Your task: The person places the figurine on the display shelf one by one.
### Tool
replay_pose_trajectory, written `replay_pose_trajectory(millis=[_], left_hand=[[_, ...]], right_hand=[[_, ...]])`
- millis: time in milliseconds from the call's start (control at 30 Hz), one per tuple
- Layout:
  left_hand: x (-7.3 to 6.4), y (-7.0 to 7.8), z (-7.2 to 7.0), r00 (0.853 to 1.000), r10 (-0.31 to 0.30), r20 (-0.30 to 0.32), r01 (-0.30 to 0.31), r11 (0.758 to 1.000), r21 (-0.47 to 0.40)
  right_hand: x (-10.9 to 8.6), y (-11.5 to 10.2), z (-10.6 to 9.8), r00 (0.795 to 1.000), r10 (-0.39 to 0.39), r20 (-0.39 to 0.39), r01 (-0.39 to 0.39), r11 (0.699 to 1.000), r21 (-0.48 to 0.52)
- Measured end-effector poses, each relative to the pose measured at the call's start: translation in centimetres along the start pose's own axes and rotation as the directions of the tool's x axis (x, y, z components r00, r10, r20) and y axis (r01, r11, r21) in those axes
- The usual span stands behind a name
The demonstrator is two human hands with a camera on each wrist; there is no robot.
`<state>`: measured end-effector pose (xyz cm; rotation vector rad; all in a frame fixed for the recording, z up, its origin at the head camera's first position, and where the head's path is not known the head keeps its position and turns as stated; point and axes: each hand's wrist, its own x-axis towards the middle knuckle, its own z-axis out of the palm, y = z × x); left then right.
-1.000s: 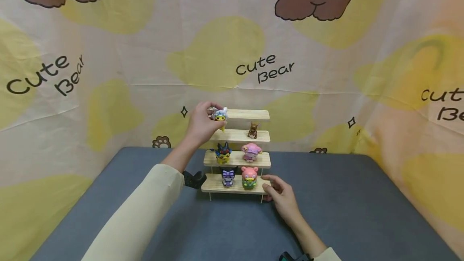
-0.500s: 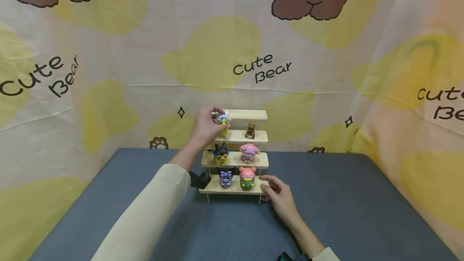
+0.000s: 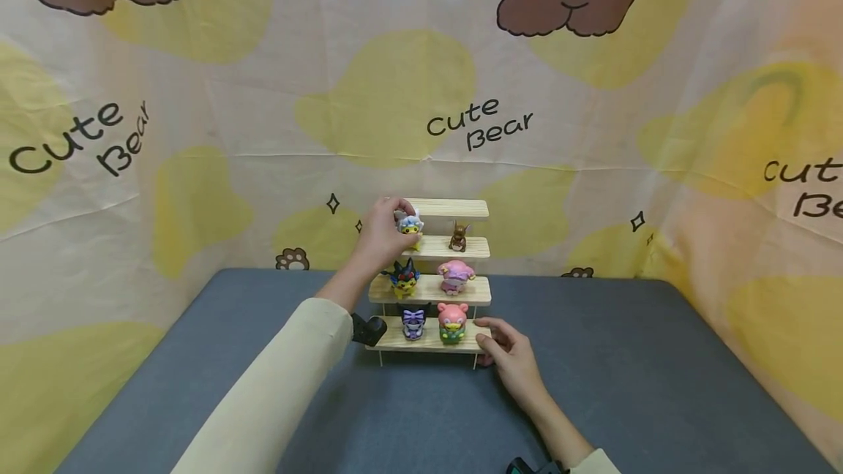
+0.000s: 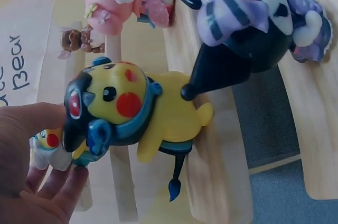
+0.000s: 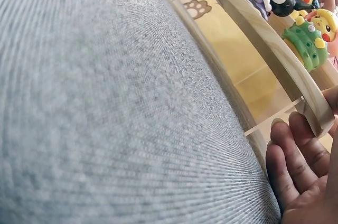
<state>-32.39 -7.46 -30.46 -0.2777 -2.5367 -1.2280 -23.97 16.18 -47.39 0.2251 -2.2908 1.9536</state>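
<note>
My left hand (image 3: pixel 380 236) pinches a small yellow figurine (image 3: pixel 411 225) with a white and pale-blue hat at the left part of the second-highest shelf. Whether its base touches the wood is hard to tell. In the left wrist view this figurine (image 4: pixel 51 142) is partly hidden behind a yellow figurine in a dark-blue hood (image 4: pixel 124 100). At the lowest shelf's right end, my right hand (image 3: pixel 516 363) grips the tiered wooden display stand (image 3: pixel 428 346). The right wrist view shows several curled fingers (image 5: pixel 301 155) under that shelf's end.
On the second-highest shelf's right stands a brown figurine (image 3: pixel 458 238). Below it is a pink figurine (image 3: pixel 456 276). The lowest shelf bears a black-and-purple figurine (image 3: pixel 413 322) and a pink-and-green one (image 3: pixel 452 324). Behind the grey table (image 3: pixel 632 357) hangs a printed cloth (image 3: pixel 579 123).
My left hand has moved down and slightly right with the hatted yellow figurine, from near the top shelf to the second-highest one. The right hand keeps its hold on the stand.
</note>
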Motion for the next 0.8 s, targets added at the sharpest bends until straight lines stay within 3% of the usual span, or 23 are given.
replay_pose_trajectory(millis=[167,500,667,800], left_hand=[[-0.1,0.0,0.2,1.0,0.006,0.013,-0.006,1.0,0.011],[-0.7,0.0,-0.3,1.0,-0.018,0.003,0.018,0.996,-0.092],[-2.4,-0.6,-1.5,1.0,-0.03,-0.01,0.029,0.995,-0.098],[-4.2,-1.4,-2.6,1.0,-0.021,0.003,0.021,0.998,-0.054]], right_hand=[[-0.1,0.0,0.0,1.0,0.005,-0.001,-0.005,1.0,-0.004],[-0.2,0.1,-0.3,1.0,0.016,-0.012,-0.016,1.0,-0.002],[-0.1,0.2,-0.7,1.0,0.026,0.006,-0.026,0.999,-0.021],[-0.1,-0.1,-1.4,0.998,0.041,0.049,-0.038,0.997,-0.068]])
